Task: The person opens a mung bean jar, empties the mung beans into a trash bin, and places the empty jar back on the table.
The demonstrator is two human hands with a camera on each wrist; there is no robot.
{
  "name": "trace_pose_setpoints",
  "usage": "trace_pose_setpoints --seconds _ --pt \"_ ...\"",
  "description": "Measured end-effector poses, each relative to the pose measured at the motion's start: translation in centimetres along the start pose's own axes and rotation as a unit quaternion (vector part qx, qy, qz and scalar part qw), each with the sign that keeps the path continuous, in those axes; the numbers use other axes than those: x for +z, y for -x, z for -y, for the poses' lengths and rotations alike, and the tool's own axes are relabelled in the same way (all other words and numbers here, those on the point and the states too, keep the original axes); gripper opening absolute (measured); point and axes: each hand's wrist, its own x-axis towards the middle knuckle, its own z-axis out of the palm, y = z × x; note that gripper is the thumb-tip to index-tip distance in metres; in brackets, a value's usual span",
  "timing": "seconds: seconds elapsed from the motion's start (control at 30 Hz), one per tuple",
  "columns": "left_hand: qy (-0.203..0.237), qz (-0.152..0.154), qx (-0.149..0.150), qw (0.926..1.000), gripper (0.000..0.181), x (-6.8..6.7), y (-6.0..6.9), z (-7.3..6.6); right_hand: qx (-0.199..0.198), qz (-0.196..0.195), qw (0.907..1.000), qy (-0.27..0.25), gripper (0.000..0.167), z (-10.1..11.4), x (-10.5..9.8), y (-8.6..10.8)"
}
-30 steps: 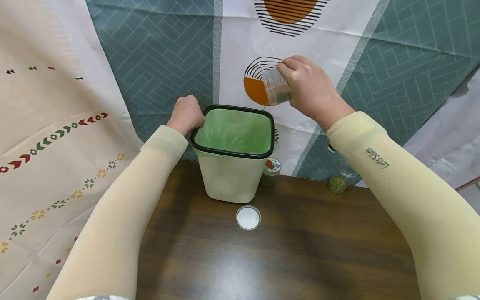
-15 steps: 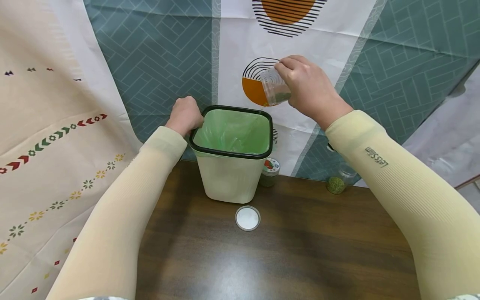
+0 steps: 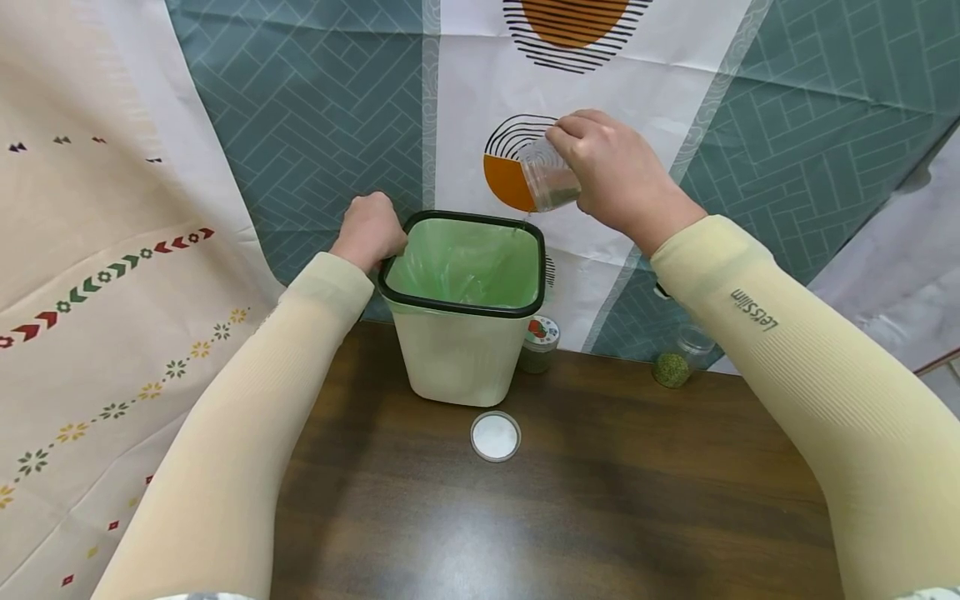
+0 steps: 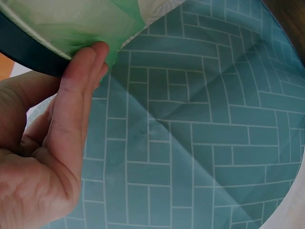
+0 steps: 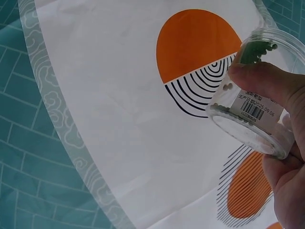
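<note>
Since half a second ago almost nothing has shifted: the right hand [image 3: 617, 171] and its clear jar [image 3: 546, 179] hang in nearly the same spot, though less green shows inside the jar. The jar is tipped mouth-down above the far right corner of the bin [image 3: 459, 358], presumably so that the granules drop within the rim (a faint trickle of specks shows below its mouth). The right fingers are wrapped round the jar, thumb along its side.

The left hand [image 3: 371, 229] pinches the bin's black rim [image 3: 459, 308] and the green liner [image 3: 491, 258] folded over it, fingers pressed together on the outside; that grip likely steadies the bin and keeps the liner from slipping.

A round lid [image 3: 496, 437] lies on the worktop [image 3: 600, 492] just in front of the bin, and a lidded jar [image 3: 542, 333] stands just behind its right side. Farther right, a jar of green granules [image 3: 672, 369] sits by the hanging cloth [image 3: 360, 100], near the right sleeve [image 3: 757, 317]. Nothing appears to block the gap between jar and bin.
</note>
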Motion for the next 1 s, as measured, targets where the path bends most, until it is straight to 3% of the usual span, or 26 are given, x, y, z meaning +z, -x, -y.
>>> trace_pose_setpoints --seconds 0.67,1.0 --pt "0.006 0.001 -0.005 1.0000 0.015 -0.1 0.3 -0.2 -0.020 0.023 0.9995 0.003 0.068 0.3 0.6 0.2" --pt "0.007 0.002 -0.004 1.0000 0.015 -0.1 0.2 0.0 -0.051 0.033 0.9977 0.030 0.055 0.9 1.0 0.4"
